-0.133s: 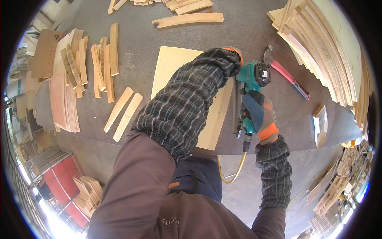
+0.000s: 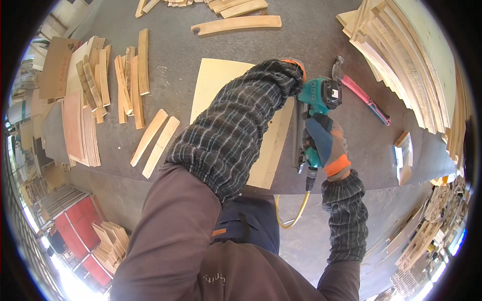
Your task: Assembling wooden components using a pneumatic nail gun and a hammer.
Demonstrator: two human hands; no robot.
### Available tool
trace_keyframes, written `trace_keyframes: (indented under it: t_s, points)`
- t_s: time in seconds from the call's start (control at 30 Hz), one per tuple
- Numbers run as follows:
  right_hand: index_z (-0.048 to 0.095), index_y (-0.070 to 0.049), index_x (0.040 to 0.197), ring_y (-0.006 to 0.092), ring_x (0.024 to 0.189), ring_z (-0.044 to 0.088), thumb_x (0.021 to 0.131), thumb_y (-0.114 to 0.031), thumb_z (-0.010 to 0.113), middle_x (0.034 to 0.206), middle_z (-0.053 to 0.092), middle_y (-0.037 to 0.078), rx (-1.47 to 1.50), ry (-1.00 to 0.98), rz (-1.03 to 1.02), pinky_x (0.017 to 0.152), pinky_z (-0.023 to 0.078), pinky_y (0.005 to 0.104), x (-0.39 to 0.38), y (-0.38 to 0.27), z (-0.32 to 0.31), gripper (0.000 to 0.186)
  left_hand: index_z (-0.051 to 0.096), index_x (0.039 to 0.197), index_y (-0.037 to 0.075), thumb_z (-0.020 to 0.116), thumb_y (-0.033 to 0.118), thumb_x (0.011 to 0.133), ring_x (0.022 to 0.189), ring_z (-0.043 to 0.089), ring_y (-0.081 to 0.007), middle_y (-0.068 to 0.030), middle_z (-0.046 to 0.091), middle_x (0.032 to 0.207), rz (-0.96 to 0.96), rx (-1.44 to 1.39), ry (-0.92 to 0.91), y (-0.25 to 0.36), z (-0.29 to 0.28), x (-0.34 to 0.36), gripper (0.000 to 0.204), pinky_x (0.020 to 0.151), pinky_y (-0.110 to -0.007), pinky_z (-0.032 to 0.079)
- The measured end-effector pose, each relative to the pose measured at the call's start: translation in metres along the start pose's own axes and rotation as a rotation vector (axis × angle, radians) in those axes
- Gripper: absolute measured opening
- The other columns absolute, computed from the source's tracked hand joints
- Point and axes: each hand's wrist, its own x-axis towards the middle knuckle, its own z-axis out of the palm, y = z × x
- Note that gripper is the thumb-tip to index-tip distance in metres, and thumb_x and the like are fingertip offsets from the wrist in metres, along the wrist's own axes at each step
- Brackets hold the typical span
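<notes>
My right hand, in a grey and orange glove, is closed round the handle of a teal pneumatic nail gun. A yellow air hose runs from the handle's lower end. My left arm reaches across a pale wooden panel lying on the dark table. Of my left hand only the orange glove cuff shows, near the nail gun's head; its fingers are hidden by the sleeve and the tool. The nail gun is just right of the panel's right edge.
A hammer with a red handle lies right of the nail gun. Stacked curved wooden strips fill the far right. Loose strips and thin boards lie at left. A box-like piece rests near the right front edge.
</notes>
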Motion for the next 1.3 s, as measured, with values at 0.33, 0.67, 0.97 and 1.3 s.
trace_keyframes:
  t_s: [0.33, 0.67, 0.97, 1.3]
  points:
    - [0.069, -0.003, 0.125, 0.0104, 0.066, 0.059, 0.099, -0.023, 0.069, 0.081, 0.061, 0.0, 0.025, -0.048, 0.03, 0.057, 0.049, 0.0278, -0.015, 0.004, 0.025, 0.032, 0.08, 0.119, 0.008, 0.073, 0.022, 0.094, 0.112, 0.073, -0.0376, -0.0171, 0.076, 0.118, -0.261, -0.166, -0.018, -0.026, -0.022, -0.063, 0.029, 0.098, -0.047, 0.056]
    - [0.069, -0.007, 0.105, 0.0087, 0.066, 0.061, 0.097, -0.025, 0.071, 0.084, 0.064, -0.002, 0.05, 0.083, 0.044, 0.057, 0.049, 0.0254, -0.018, 0.021, -0.007, 0.02, 0.073, 0.125, 0.003, 0.067, 0.025, 0.101, 0.114, 0.07, -0.0284, -0.0135, 0.076, 0.118, -0.105, -1.955, 1.144, -0.02, -0.018, -0.193, 0.033, 0.103, -0.039, 0.053]
    - [0.07, -0.001, 0.123, 0.0124, 0.064, 0.06, 0.098, -0.023, 0.069, 0.077, 0.062, 0.002, -0.033, 0.046, 0.061, 0.059, 0.05, 0.0294, -0.009, 0.002, 0.014, 0.033, 0.06, 0.142, 0.005, 0.062, 0.018, 0.099, 0.143, 0.05, -0.0456, -0.0212, 0.053, 0.156, -0.198, -0.407, 0.933, 0.065, 0.089, -0.314, 0.045, 0.119, -0.061, 0.038]
    - [0.071, -0.002, 0.119, 0.014, 0.06, 0.06, 0.099, -0.025, 0.069, 0.071, 0.062, 0.004, -0.054, 0.068, 0.1, 0.056, 0.049, 0.0302, -0.015, 0.012, 0.026, 0.031, 0.057, 0.148, 0.006, 0.063, 0.019, 0.1, 0.149, 0.044, -0.0435, -0.0182, 0.049, 0.16, -0.221, -0.422, 0.916, 0.069, 0.099, -0.312, 0.05, 0.124, -0.064, 0.03]
